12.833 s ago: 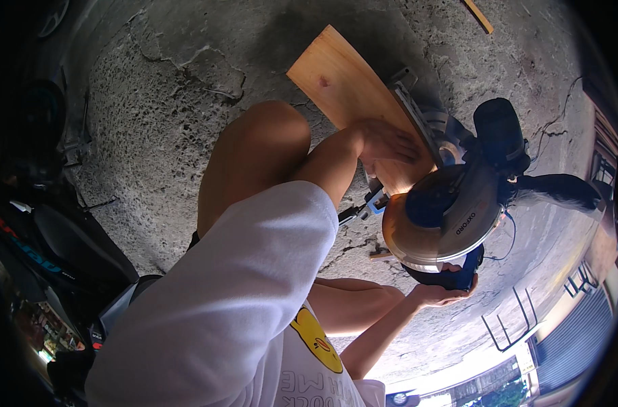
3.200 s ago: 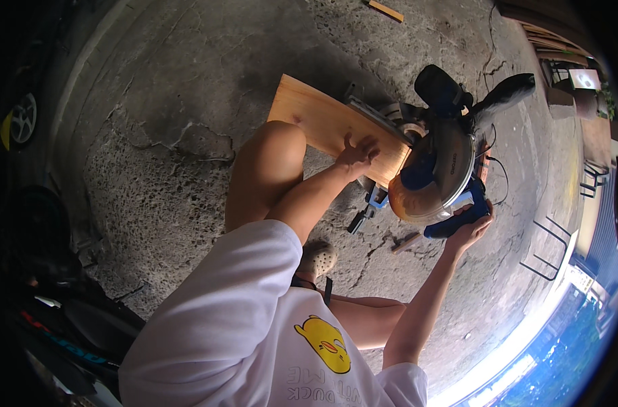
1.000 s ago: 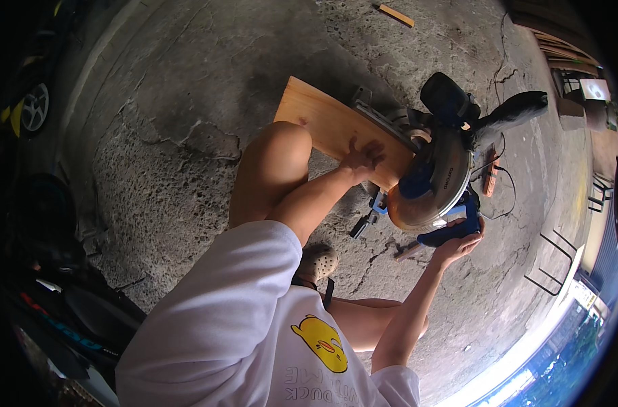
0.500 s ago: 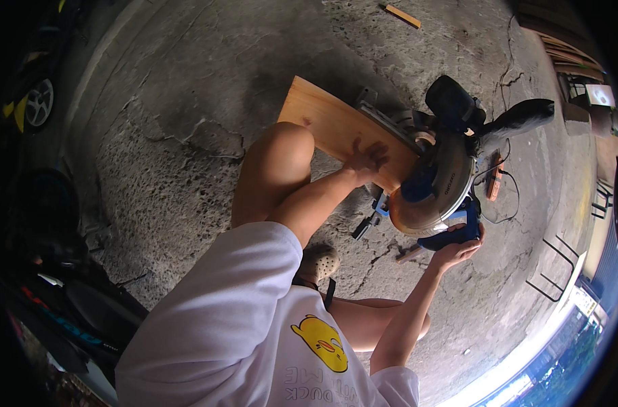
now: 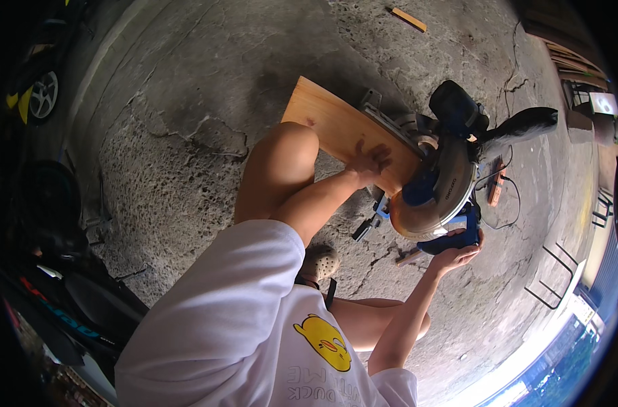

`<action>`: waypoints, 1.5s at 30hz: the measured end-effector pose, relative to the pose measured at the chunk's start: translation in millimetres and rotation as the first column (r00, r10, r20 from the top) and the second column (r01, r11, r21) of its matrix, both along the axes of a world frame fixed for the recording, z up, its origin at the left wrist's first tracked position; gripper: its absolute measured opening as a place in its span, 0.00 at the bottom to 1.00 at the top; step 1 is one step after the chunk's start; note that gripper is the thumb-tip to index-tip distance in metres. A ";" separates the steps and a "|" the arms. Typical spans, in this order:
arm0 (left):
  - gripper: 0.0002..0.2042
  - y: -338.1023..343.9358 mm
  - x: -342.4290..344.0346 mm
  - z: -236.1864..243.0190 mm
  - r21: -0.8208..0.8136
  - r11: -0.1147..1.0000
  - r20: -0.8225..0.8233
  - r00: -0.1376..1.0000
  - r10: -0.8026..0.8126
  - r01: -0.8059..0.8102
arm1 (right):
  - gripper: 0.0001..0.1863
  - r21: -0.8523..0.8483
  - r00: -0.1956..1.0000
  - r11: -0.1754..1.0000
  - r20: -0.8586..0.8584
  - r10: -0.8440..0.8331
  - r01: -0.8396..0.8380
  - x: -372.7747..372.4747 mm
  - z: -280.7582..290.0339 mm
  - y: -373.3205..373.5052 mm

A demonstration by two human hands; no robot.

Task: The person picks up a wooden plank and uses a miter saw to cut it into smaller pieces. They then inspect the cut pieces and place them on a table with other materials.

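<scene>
My left hand (image 5: 369, 163) lies with spread fingers on top of a wooden board (image 5: 336, 125), pressing on it near the saw. The board rests along the metal fence of a miter saw (image 5: 434, 193). My right hand (image 5: 456, 255) is wrapped round the blue handle (image 5: 448, 241) of the saw. A clear curved guard covers the blade, and the head sits low over the board's right end. Where the blade meets the wood is hidden by the housing. A black dust bag (image 5: 522, 125) sticks out at the back right.
An orange power strip (image 5: 497, 186) with a black cable lies on the cracked concrete right of the saw. A wood strip (image 5: 409, 20) lies at the far side. A motorbike (image 5: 78, 305) stands at left, a black metal frame (image 5: 553, 278) at right. My bent knee (image 5: 282, 152) is beside the board.
The whole view has shifted slightly. Both hands keep their places, the left on the board and the right on the saw handle.
</scene>
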State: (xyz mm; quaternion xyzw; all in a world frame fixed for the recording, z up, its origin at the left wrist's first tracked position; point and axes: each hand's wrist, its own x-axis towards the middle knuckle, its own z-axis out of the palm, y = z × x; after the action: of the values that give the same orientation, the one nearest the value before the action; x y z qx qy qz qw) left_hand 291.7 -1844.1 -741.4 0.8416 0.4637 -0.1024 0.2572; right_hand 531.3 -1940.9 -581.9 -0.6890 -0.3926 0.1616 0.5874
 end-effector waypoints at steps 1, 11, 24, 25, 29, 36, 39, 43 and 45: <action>0.24 0.0 0.0 1.8 0.002 1.000 0.001 1.000 -0.003 0.003 | 0.31 0.001 1.000 1.000 -0.007 0.000 0.000 0.0 0.0 -0.4; 0.24 -0.9 0.5 -3.3 0.023 0.999 -0.034 0.999 -0.030 0.030 | 0.30 0.012 1.000 1.000 -0.019 0.000 0.000 0.2 -1.8 -1.3; 0.16 -10.3 6.5 -31.9 0.224 0.974 0.016 0.999 0.039 -0.041 | 0.32 0.009 1.000 1.000 -0.006 -0.016 0.016 -1.7 0.5 -1.4; 0.16 -10.1 6.2 -30.7 0.211 0.976 0.026 0.999 0.042 -0.046 | 0.32 0.007 1.000 1.000 -0.005 -0.018 0.018 -2.0 0.6 -1.2; 0.17 -10.4 1.6 -26.1 0.196 0.978 0.035 0.997 0.061 -0.067 | 0.32 0.021 1.000 1.000 -0.005 -0.008 0.008 -5.6 1.0 0.2; 0.24 -2.7 -1.6 6.4 0.072 0.997 -0.006 1.000 -0.024 0.024 | 0.31 0.012 0.999 0.999 0.016 -0.030 0.030 -3.5 0.3 -1.9; 0.24 -2.6 -2.2 5.7 0.071 0.997 -0.005 1.000 -0.020 0.020 | 0.31 0.011 1.000 1.000 0.012 -0.029 0.029 -4.7 0.7 -1.4; 0.24 -3.0 -1.3 2.3 0.056 0.998 -0.001 1.000 -0.011 0.011 | 0.30 0.011 0.999 0.999 0.002 -0.034 0.034 -4.9 0.4 -1.0; 0.24 -3.3 -1.0 0.8 0.053 0.999 0.008 1.000 -0.007 0.006 | 0.30 0.014 0.999 0.999 0.005 -0.034 0.034 -4.9 0.1 -1.0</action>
State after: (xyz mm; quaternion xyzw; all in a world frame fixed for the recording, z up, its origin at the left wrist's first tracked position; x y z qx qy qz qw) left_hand 290.7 -1847.4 -740.6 0.8500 0.4626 -0.0877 0.2364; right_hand 526.3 -1941.9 -581.8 -0.6919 -0.3834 0.1469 0.5939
